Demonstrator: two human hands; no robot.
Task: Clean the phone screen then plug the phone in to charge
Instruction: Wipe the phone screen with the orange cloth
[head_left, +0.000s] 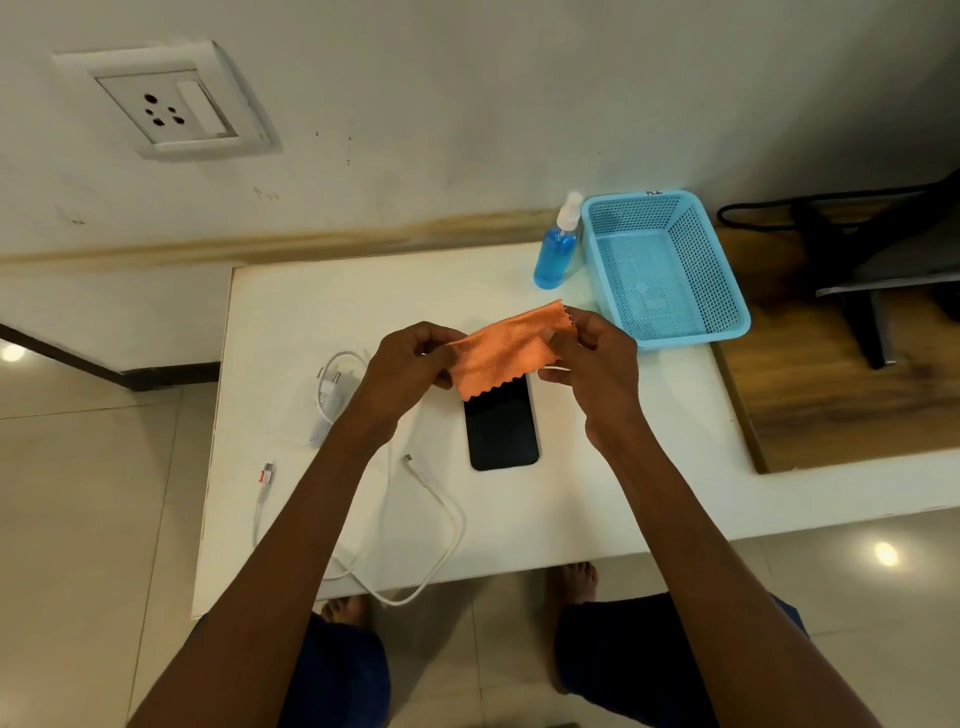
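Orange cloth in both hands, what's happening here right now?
A person holds the orange cloth stretched between left hand and right hand, above the black phone lying screen-up on the white table. The white charger and its cable lie unplugged on the table; the wall socket is unused.

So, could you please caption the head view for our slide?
Both hands, left and right, stretch an orange cloth above the phone.

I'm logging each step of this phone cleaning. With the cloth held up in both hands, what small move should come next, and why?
Probably lower the orange cloth onto the phone: the left hand and right hand hold it stretched just above the dark screen, which lies face up on the table.
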